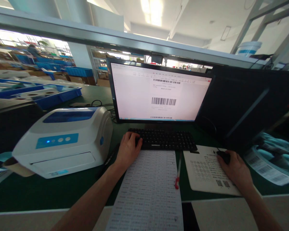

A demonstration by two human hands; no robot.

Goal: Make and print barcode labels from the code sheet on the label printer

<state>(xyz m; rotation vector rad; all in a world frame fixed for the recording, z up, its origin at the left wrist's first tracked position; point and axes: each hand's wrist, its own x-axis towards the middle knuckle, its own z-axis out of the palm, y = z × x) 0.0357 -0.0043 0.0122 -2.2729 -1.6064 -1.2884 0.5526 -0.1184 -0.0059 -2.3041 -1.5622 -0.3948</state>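
Note:
My left hand (129, 148) rests on the left end of a black keyboard (167, 140), fingers bent over the keys and thumb apart. My right hand (237, 168) is closed over a black computer mouse (223, 156) on a pale printed mouse pad (207, 170). Behind the keyboard, a monitor (135, 93) shows a white page with several barcodes. Printed sheets of rows and columns (150, 186) lie below the keyboard, partly beside my left forearm. A red-tipped pen (177, 182) lies along their right edge.
A white label printer (62, 141) with a lit blue light stands at left. Rolls of barcode labels (271, 166) lie at far right beside a dark panel (245, 102). Blue trays (60, 101) hold more rolls at back left. A shelf beam (98, 38) crosses above the monitor.

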